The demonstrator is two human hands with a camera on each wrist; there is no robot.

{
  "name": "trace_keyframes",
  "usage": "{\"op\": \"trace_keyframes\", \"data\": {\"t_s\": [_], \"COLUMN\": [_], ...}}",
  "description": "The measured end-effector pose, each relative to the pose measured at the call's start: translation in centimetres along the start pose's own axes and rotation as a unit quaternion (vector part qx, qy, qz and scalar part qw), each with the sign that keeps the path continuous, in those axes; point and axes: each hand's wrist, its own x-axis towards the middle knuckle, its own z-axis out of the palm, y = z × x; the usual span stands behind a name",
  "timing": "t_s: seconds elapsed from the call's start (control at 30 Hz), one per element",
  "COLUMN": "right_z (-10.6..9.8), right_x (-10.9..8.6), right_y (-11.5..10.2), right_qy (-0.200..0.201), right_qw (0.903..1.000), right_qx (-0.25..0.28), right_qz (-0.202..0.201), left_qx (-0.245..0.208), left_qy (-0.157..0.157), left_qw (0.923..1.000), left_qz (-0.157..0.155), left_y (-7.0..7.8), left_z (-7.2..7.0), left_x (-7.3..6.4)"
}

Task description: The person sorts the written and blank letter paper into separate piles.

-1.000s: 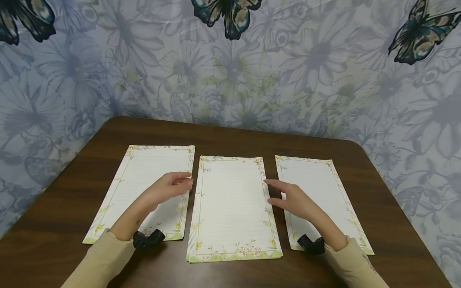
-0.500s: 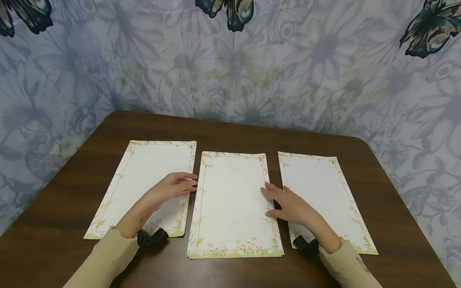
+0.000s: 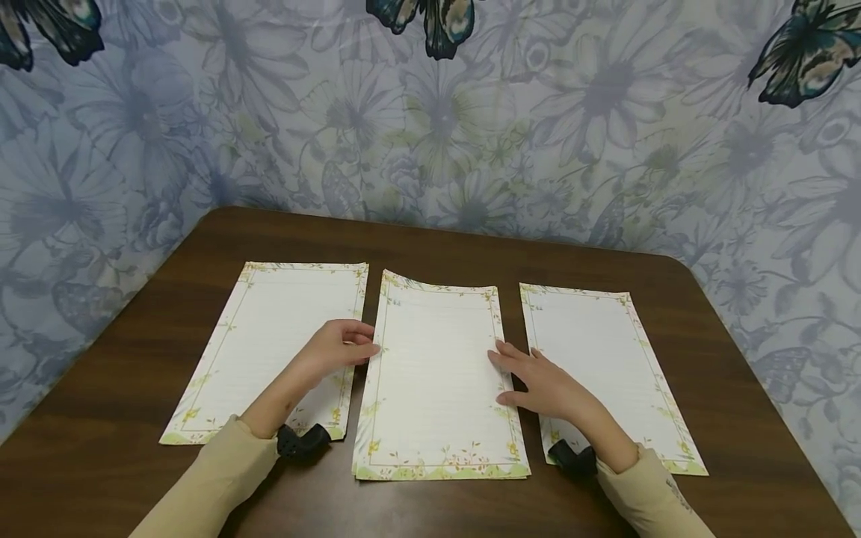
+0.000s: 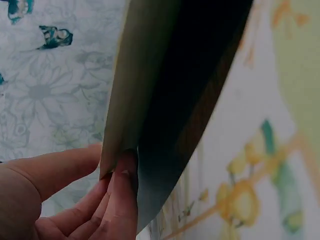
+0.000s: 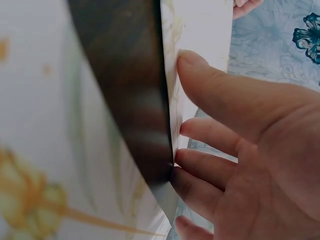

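Three portrait piles of white lined stationery paper with green and yellow floral borders lie side by side. At the left edge of the middle paper point(image 3: 437, 381), my left hand point(image 3: 339, 347) pinches the top sheet point(image 4: 132, 95) between thumb and fingers. That side is raised, and the sheet's far left corner curves up. Along the right edge of the same pile, the spread fingers of my right hand point(image 3: 545, 385) rest on the paper, thumb nearer me. The right wrist view shows the fingertips point(image 5: 192, 187) right at the paper's edge.
The left paper pile point(image 3: 289, 306) lies under my left forearm, the right paper pile point(image 3: 592, 344) partly under my right hand. All are on a dark brown wooden table point(image 3: 444, 250). Behind it stands a flower-patterned wall point(image 3: 437, 149) with butterfly decorations point(image 3: 440, 26).
My left hand has moved right to the middle pile and taken its top sheet's left edge, lifting it. My right hand came down onto the right edge and has stayed there since.
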Motion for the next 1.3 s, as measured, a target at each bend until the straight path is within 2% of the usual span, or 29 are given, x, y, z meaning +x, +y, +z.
{"op": "trace_keyframes", "data": {"t_s": [0.2,0.33,0.43,0.57,0.63,0.73,0.8,1.07,1.17,1.3], "right_z": [0.1,0.0,0.0,0.0,-0.1,-0.1,-0.1,0.0,0.0,0.0], "right_x": [0.1,0.1,0.1,0.0,0.0,0.0,0.0,0.0,0.0,0.0], "right_y": [0.1,0.0,0.0,-0.1,-0.1,-0.2,-0.2,-0.2,-0.2,-0.2], "right_qy": [-0.003,-0.002,-0.002,-0.003,-0.003,-0.003,-0.004,-0.003,-0.004,-0.003], "right_qw": [1.0000,1.0000,0.9999,0.9999,0.9999,0.9999,0.9998,0.9998,0.9998,0.9999], "right_qx": [-0.006,-0.009,-0.014,-0.014,-0.014,-0.015,-0.018,-0.019,-0.019,-0.014], "right_qz": [-0.002,0.000,-0.001,-0.002,-0.004,-0.005,-0.002,0.001,0.000,0.000], "left_qx": [0.090,0.097,0.115,0.166,0.190,0.216,0.223,0.240,0.240,0.228], "left_qy": [0.031,0.042,0.050,0.061,0.071,0.085,0.089,0.074,0.053,0.016], "left_qw": [0.9953,0.9943,0.9920,0.9828,0.9772,0.9705,0.9691,0.9668,0.9688,0.9725], "left_qz": [-0.013,-0.008,0.011,0.053,0.064,0.065,0.058,0.046,0.035,0.043], "left_y": [0.4,0.5,0.5,0.7,0.8,0.8,0.8,0.9,1.3,1.2], "left_z": [0.9,1.3,1.5,1.8,2.0,2.1,2.1,1.8,1.4,1.3], "left_x": [0.3,0.1,0.0,-0.2,-0.2,-0.2,-0.1,0.1,-0.2,-0.2]}}
